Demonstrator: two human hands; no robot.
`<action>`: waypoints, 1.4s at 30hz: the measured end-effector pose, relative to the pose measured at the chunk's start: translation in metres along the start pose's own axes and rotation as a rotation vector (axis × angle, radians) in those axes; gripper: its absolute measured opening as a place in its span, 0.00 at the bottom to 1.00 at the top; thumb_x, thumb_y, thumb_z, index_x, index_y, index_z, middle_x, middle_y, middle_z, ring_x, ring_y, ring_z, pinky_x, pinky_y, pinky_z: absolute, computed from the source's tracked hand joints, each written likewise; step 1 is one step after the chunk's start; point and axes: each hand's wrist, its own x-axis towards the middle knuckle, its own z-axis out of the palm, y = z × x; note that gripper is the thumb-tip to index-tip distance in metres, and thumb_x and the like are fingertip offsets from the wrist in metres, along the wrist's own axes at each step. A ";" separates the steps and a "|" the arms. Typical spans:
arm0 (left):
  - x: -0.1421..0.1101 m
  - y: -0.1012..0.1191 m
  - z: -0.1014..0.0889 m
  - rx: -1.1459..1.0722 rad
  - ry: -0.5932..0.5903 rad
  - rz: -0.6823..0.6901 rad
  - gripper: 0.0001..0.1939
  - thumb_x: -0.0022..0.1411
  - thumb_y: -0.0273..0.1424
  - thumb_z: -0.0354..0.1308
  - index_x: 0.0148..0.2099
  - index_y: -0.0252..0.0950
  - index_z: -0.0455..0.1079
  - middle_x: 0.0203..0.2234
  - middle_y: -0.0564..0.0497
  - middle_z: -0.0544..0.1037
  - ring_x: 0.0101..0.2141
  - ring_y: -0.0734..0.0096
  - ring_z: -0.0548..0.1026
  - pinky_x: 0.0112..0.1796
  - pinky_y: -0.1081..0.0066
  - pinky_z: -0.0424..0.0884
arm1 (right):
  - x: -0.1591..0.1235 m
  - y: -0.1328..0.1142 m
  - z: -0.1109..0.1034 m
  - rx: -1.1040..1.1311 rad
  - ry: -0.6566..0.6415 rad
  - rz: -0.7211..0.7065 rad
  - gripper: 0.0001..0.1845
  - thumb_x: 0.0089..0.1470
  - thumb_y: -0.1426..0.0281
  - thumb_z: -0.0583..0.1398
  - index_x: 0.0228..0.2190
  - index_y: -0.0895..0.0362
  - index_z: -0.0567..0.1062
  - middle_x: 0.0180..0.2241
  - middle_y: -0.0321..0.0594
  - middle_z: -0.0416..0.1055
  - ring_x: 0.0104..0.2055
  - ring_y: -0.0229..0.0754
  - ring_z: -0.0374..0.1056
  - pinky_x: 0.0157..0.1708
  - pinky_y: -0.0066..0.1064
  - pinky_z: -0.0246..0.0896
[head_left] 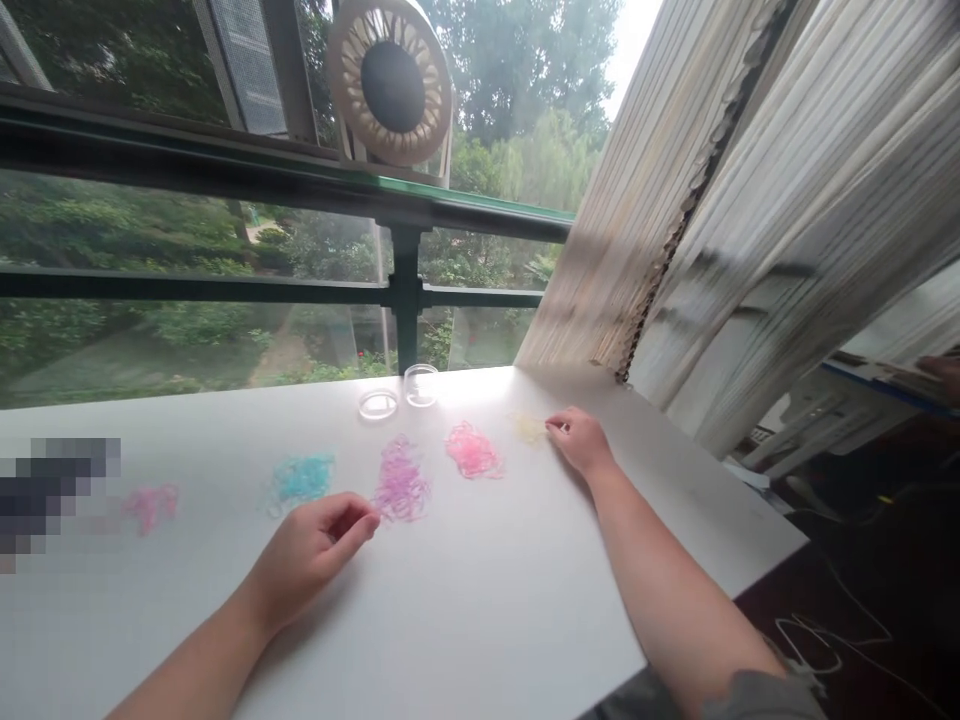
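With the purple heap of thin strands as the clock's hub, the left hand lies at about eight o'clock, its forearm coming in from between seven and eight. Its wrist is low over the white table, back of the hand up, fingers curled under, and thumb and forefinger drawn together around a small hollow, tips at the heap's near edge.

The right hand is out between two and three o'clock, its forearm stretched in from four. Its fingers are bunched, tips closed together at the right edge of the pale yellow heap. The strands are fine and blurred, so I cannot tell whether either hand grips one.

The bright pink heap sits between two and three o'clock, nearer the hub; the turquoise heap is at nine, with a smaller pink heap beyond. Two clear round dishes stand around twelve.
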 end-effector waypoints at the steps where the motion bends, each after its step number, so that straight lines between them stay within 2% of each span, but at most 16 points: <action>1: 0.000 0.000 0.001 -0.002 0.009 -0.007 0.16 0.59 0.42 0.51 0.28 0.36 0.70 0.19 0.54 0.69 0.22 0.73 0.67 0.25 0.76 0.64 | 0.001 0.003 0.003 -0.008 -0.004 0.007 0.09 0.48 0.72 0.57 0.25 0.56 0.78 0.26 0.39 0.71 0.29 0.40 0.64 0.35 0.31 0.57; 4: -0.001 -0.001 0.002 -0.007 0.020 -0.025 0.16 0.59 0.43 0.51 0.29 0.36 0.69 0.19 0.54 0.69 0.23 0.73 0.67 0.26 0.75 0.63 | 0.005 0.003 0.010 -0.027 -0.014 0.022 0.09 0.48 0.71 0.57 0.26 0.56 0.79 0.27 0.40 0.71 0.32 0.41 0.65 0.37 0.32 0.58; 10: 0.000 -0.010 -0.001 0.020 -0.077 -0.013 0.15 0.59 0.42 0.51 0.30 0.36 0.69 0.20 0.54 0.70 0.23 0.72 0.68 0.26 0.75 0.64 | 0.006 0.001 0.013 -0.042 -0.047 0.040 0.10 0.48 0.72 0.58 0.28 0.55 0.80 0.28 0.40 0.72 0.35 0.42 0.65 0.40 0.31 0.58; 17: -0.001 -0.012 -0.001 0.034 -0.061 -0.006 0.15 0.59 0.43 0.51 0.30 0.36 0.69 0.20 0.54 0.71 0.24 0.72 0.68 0.27 0.75 0.64 | 0.004 0.001 0.014 -0.036 -0.076 0.044 0.11 0.48 0.73 0.58 0.30 0.55 0.81 0.31 0.41 0.73 0.36 0.43 0.65 0.41 0.32 0.59; 26: -0.001 0.000 0.000 0.036 -0.003 0.011 0.16 0.59 0.43 0.51 0.29 0.36 0.69 0.19 0.54 0.69 0.23 0.72 0.67 0.26 0.75 0.63 | 0.004 0.008 0.010 0.022 -0.062 0.095 0.12 0.48 0.72 0.56 0.30 0.55 0.81 0.31 0.39 0.73 0.33 0.40 0.67 0.37 0.30 0.61; 32: 0.000 -0.002 -0.001 0.029 -0.026 0.002 0.15 0.59 0.42 0.52 0.29 0.36 0.69 0.19 0.54 0.69 0.23 0.73 0.67 0.26 0.76 0.63 | 0.004 0.009 0.009 0.061 -0.047 0.118 0.11 0.46 0.72 0.57 0.29 0.56 0.80 0.33 0.40 0.74 0.36 0.41 0.69 0.39 0.30 0.61; 35: -0.001 0.000 0.000 0.031 0.008 0.007 0.16 0.59 0.42 0.51 0.29 0.36 0.69 0.18 0.54 0.68 0.22 0.73 0.66 0.26 0.76 0.63 | 0.004 0.007 0.008 0.082 -0.039 0.121 0.10 0.46 0.71 0.57 0.26 0.55 0.79 0.34 0.39 0.75 0.38 0.41 0.69 0.41 0.29 0.61; 37: -0.001 0.002 0.000 0.033 0.033 0.010 0.16 0.59 0.42 0.51 0.28 0.36 0.69 0.18 0.54 0.68 0.22 0.73 0.66 0.25 0.76 0.63 | 0.004 0.005 0.008 0.093 -0.037 0.125 0.09 0.45 0.71 0.57 0.25 0.55 0.79 0.33 0.38 0.76 0.37 0.40 0.69 0.40 0.28 0.61; 42: 0.000 0.000 -0.001 0.047 -0.009 0.021 0.16 0.59 0.42 0.51 0.29 0.36 0.69 0.19 0.54 0.69 0.23 0.73 0.66 0.26 0.76 0.64 | 0.004 0.003 0.007 0.101 -0.038 0.151 0.07 0.43 0.70 0.58 0.24 0.56 0.77 0.25 0.38 0.74 0.29 0.40 0.68 0.32 0.29 0.61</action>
